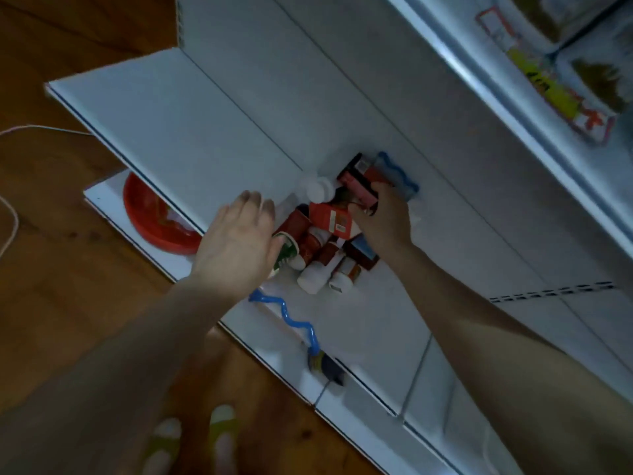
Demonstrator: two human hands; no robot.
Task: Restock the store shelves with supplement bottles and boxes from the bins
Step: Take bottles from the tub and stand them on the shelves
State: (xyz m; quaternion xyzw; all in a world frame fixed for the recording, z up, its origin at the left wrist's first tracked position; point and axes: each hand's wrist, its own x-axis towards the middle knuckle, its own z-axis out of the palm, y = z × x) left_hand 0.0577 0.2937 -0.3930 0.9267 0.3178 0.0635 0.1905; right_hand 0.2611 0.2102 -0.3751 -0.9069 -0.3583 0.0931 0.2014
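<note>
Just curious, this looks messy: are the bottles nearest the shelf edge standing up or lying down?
Lying down, it seems: the bottles show their full length side-on, jumbled at different angles among red boxes.

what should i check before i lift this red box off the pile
1. Right hand grips the red box: ok.
2. Left hand open and free, by the green bottle: ok.
3. Pile steady: not ok, bottles lie tipped against one another.
4. Bare shelf room beside the pile: ok.
5. Box label facing: cannot tell, blurred.
</note>
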